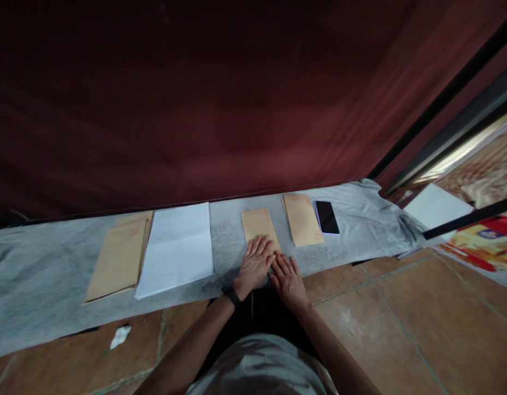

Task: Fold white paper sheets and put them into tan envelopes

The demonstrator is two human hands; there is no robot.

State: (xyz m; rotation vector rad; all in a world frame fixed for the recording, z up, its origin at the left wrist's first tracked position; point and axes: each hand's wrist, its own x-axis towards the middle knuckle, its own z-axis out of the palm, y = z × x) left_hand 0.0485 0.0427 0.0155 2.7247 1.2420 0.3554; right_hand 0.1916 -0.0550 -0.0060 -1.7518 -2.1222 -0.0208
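Neither grip is clenched: the left hand (255, 260) lies flat, fingers extended, on a brown paper envelope (257, 221), and the right hand (289, 281), also loosely spread, meets its near right corner. That envelope sits by the near edge of the worktop (360, 222), which is draped in rumpled grey cloth. Towards the right end lie more brown envelopes (305, 219) and, just beside them, a smartphone (327, 218); towards the left, a white paper stack (177, 249) touches a brown envelope pile (117, 258). A dark red sheet (220, 109) rises behind the far edge. Terracotta tiles (455, 307) floor the room, a white scrap (120, 337) on them; black bars (446, 90) slant beyond the right end.
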